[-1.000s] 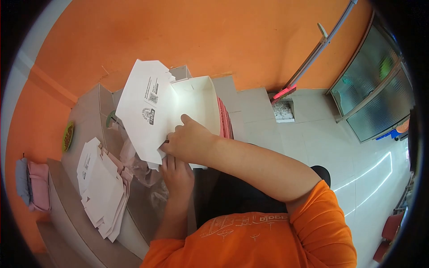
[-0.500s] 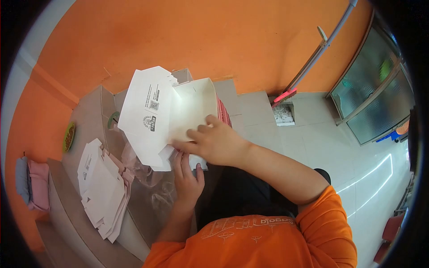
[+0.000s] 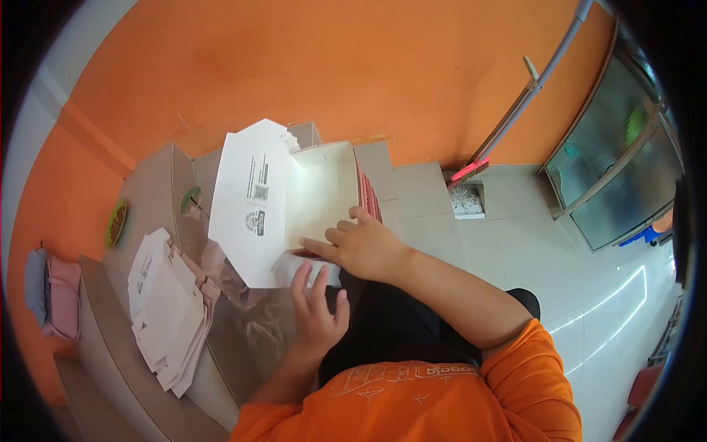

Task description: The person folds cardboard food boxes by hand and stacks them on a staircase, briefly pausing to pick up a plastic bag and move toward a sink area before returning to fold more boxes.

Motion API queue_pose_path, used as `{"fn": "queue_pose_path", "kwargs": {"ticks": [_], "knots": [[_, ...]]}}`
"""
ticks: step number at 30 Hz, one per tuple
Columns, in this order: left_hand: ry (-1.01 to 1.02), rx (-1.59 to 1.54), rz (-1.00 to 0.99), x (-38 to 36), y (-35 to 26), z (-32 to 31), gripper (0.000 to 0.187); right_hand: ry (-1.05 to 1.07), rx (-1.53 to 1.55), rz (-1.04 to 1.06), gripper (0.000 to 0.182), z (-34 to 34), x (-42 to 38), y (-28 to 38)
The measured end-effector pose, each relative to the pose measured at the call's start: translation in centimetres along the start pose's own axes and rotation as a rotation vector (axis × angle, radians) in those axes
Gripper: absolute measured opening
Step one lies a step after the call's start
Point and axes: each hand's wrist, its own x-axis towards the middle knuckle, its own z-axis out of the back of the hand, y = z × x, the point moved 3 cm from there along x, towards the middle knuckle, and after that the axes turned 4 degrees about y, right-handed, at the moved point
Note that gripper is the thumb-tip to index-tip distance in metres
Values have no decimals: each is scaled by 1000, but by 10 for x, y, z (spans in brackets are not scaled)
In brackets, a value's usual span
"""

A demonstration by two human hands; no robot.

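Note:
A white cardboard box (image 3: 309, 199) with printed logos and a QR code on its raised lid (image 3: 254, 202) is half folded in front of me. My right hand (image 3: 361, 247) presses on the box's inner wall, fingers spread over the fold. Below it, my left hand (image 3: 318, 309) touches the box's lower flap with its fingers apart. A pink edge shows under the box near my right fingers.
A stack of flat unfolded box blanks (image 3: 166, 309) lies on the grey ledge (image 3: 110, 346) at left. A green dish (image 3: 115, 223) and a pink cloth (image 3: 62, 298) sit farther left. Clear plastic wrap (image 3: 254, 324) lies beside my left arm. Orange wall behind, tiled floor right.
My right hand slid from the lid's lower edge rightward onto the box's inner wall. The lid has tipped more upright. My left hand drew back slightly and opened its fingers.

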Motion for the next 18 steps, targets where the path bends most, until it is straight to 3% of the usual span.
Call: {"fn": "queue_pose_path", "kwargs": {"ticks": [2,4,5,6,8,11,14,15,16,17,18], "knots": [[-95,-23,-86,14,-5,14,62,-135,-32,10,44,3,-8,3],[21,238,-29,39,-1,21,61,-178,154,-131,45,8,-20,1],[121,396,1,45,2,16,60,-184,96,-111,48,2,-26,-1],[80,378,-29,47,1,14,60,-144,68,-110,49,0,-29,-1],[235,370,28,45,7,-1,61,-125,32,-91,51,-3,-34,0],[199,318,61,38,11,-11,67,-203,52,-50,49,-12,-40,-1],[146,320,49,34,13,-10,61,-235,92,-53,51,-27,-39,0],[163,201,2,34,20,-7,60,-291,69,-25,43,-29,-37,0],[205,79,82,29,30,-9,53,168,420,-85,33,-26,-22,-4],[171,-230,150,15,56,-20,45,112,464,-95,26,-22,-25,-3],[182,-423,103,24,46,-35,45,-86,299,-103,32,-59,-34,0]]}}
